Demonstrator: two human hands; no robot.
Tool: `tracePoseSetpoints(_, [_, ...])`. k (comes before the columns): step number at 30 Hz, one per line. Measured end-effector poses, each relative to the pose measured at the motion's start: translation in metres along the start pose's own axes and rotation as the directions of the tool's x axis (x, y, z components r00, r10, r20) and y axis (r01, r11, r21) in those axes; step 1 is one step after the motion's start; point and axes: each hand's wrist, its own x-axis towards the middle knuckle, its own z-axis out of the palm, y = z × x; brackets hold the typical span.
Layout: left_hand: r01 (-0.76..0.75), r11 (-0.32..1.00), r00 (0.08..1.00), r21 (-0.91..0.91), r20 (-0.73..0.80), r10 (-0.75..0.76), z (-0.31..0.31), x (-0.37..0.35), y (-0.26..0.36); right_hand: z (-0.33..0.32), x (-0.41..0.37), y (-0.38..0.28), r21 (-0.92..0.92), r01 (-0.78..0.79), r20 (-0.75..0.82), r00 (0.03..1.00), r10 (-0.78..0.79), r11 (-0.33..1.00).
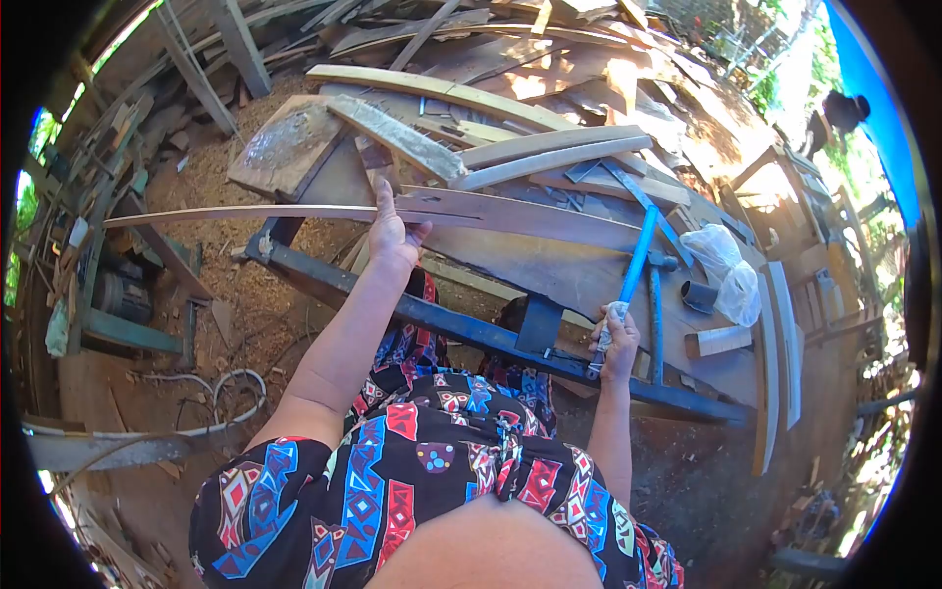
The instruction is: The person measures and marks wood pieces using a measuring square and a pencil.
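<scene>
My left hand (394,236) is closed around a long thin wooden board (530,218), near its middle. The board narrows to a thin strip (235,212) on the left, and a dark slit runs along it just right of my fingers. My right hand (617,344) grips the wrapped handle of a long blue-tinted blade (640,257), which points up and away from me. The blade's tip overlaps the board's right end in this view. Just right of the blade, a hammer (655,304) with a blue-looking handle lies on the bench.
A workbench (471,319) with a dark metal edge stands before me. On it are wood pieces (554,162), a metal square (677,236), a dark cup (699,296) and a clear plastic bag (726,270). Scrap wood (491,49) is piled behind; sawdust (235,285) covers the floor left.
</scene>
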Motion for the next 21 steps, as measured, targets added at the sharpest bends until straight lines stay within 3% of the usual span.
tracePoseSetpoints(3, [0.021, 0.999, 0.999, -0.041, 0.026, -0.020, -0.024, 0.010, -0.013, 0.002, 0.002, 0.001, -0.020, 0.000, -0.064, 0.998, -0.002, 1.000])
tracePoseSetpoints(9, [0.014, 1.000, 0.996, 0.001, -0.085, -0.013, -0.057, 0.016, -0.018, -0.002, 0.005, 0.009, -0.021, 0.020, -0.017, 1.000, -0.020, 1.000])
tracePoseSetpoints(11, [0.097, 0.992, 0.993, 0.083, 0.052, -0.102, -0.065, 0.017, -0.014, -0.004, 0.005, 0.009, -0.028, 0.040, 0.000, 0.999, -0.040, 0.999])
tracePoseSetpoints(14, [0.121, 0.987, 0.986, 0.109, 0.104, -0.132, -0.074, 0.030, -0.019, -0.005, 0.006, 0.011, -0.006, 0.032, -0.005, 0.999, -0.032, 0.999])
tracePoseSetpoints(18, [0.212, 0.977, 0.966, -0.018, 0.154, -0.207, -0.082, 0.038, -0.019, -0.003, 0.005, 0.008, -0.024, 0.056, 0.025, 0.998, -0.056, 0.998])
tracePoseSetpoints(21, [0.197, 0.980, 0.976, -0.036, 0.106, -0.192, -0.078, 0.034, -0.019, -0.006, 0.007, 0.012, -0.036, 0.050, 0.017, 0.999, -0.050, 0.998])
